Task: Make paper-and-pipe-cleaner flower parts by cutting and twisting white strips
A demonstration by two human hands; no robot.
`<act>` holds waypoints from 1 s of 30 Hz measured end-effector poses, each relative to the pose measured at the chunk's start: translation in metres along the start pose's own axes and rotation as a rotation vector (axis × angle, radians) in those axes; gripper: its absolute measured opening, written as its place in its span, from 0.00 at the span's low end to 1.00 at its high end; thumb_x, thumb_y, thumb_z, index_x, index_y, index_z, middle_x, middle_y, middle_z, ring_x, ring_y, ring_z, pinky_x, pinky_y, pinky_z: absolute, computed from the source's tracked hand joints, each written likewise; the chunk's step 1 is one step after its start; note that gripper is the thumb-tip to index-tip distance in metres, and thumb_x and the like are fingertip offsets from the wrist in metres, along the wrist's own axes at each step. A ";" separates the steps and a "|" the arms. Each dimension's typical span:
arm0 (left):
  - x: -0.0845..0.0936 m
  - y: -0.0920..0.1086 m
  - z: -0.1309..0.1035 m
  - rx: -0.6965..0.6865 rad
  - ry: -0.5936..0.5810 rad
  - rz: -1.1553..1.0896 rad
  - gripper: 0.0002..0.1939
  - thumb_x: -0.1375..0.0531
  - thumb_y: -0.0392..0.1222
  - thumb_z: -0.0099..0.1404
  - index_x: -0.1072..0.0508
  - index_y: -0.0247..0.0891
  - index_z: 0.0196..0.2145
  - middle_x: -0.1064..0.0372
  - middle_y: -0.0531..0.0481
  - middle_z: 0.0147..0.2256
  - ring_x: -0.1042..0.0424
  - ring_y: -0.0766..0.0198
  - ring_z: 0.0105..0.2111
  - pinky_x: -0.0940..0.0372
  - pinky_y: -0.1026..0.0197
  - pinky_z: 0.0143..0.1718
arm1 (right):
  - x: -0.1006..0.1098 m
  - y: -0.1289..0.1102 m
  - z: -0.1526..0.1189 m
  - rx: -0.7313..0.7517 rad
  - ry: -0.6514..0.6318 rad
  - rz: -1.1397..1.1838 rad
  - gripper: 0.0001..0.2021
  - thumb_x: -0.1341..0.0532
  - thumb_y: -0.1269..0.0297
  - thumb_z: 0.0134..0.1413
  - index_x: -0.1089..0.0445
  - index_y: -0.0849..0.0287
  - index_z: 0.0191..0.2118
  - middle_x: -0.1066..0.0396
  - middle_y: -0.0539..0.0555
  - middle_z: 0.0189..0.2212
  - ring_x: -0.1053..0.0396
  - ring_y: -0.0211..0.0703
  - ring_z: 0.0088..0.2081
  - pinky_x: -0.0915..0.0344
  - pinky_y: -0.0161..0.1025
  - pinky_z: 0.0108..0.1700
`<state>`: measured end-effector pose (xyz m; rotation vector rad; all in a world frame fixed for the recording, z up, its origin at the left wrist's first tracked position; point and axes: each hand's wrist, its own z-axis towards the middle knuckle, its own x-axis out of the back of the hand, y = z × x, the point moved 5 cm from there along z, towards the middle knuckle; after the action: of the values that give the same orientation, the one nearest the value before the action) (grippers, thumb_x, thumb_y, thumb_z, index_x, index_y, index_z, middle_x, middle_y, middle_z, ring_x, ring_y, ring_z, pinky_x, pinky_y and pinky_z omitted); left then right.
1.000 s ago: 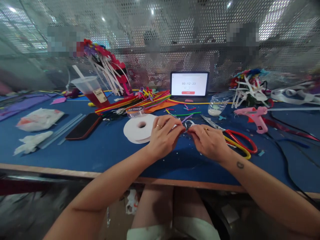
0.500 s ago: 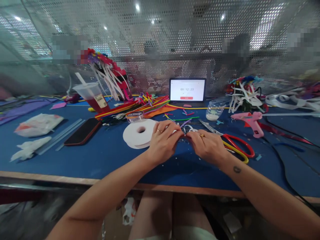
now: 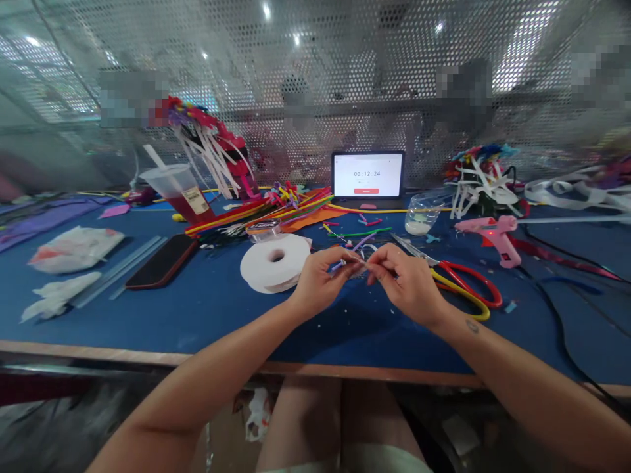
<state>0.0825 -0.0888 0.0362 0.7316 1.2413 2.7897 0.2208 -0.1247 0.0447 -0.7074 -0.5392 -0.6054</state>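
Close together over the table's middle, both my hands pinch at one small, thin item. Between the fingers of my left hand (image 3: pixel 325 276) shows a small purple-and-white piece (image 3: pixel 338 265), its kind too small to make out. The fingertips of my right hand (image 3: pixel 407 279) are closed at its other end, meeting the left fingertips. A roll of white ribbon (image 3: pixel 256 263) lies flat beside my left hand. Next to my right hand are scissors (image 3: pixel 476 282) with red and yellow handles. Purple pipe cleaner bits (image 3: pixel 365 240) and a white loop lie just behind the fingers.
A pink glue gun (image 3: pixel 495 236) with a cord lies at right. Colourful pipe cleaners (image 3: pixel 236 215), a tilted drink cup (image 3: pixel 180 190) and a phone (image 3: pixel 162 261) are at left. A timer screen (image 3: pixel 367 175) and a plastic cup (image 3: pixel 421 215) stand behind.
My hands have turned and their fingers opened slightly, so the purple-and-white piece now shows. The timer has moved from 12:23 to 12:24.
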 end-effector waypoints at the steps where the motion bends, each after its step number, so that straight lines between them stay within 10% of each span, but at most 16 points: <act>1: -0.001 0.000 0.000 0.011 0.004 -0.004 0.06 0.41 0.41 0.58 0.29 0.35 0.32 0.28 0.49 0.31 0.30 0.67 0.33 0.36 0.63 0.36 | -0.001 0.000 0.000 -0.034 -0.029 0.057 0.02 0.47 0.67 0.57 0.38 0.58 0.33 0.29 0.47 0.22 0.32 0.34 0.25 0.42 0.31 0.30; 17: 0.001 -0.003 -0.003 0.083 0.018 -0.181 0.05 0.41 0.38 0.58 0.28 0.35 0.30 0.29 0.49 0.29 0.32 0.68 0.30 0.37 0.66 0.30 | -0.031 0.015 -0.003 -0.520 -0.382 0.988 0.11 0.44 0.57 0.54 0.44 0.58 0.29 0.34 0.46 0.15 0.51 0.28 0.15 0.58 0.29 0.17; 30: 0.003 -0.008 -0.002 0.163 0.060 -0.171 0.06 0.42 0.40 0.58 0.29 0.34 0.28 0.31 0.50 0.27 0.33 0.69 0.27 0.37 0.67 0.30 | -0.017 0.013 -0.001 -0.229 -0.250 0.494 0.08 0.45 0.58 0.56 0.42 0.56 0.37 0.30 0.48 0.24 0.36 0.33 0.24 0.43 0.32 0.27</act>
<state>0.0770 -0.0840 0.0304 0.5226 1.4797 2.6148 0.2173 -0.1123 0.0273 -1.0998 -0.5034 -0.1148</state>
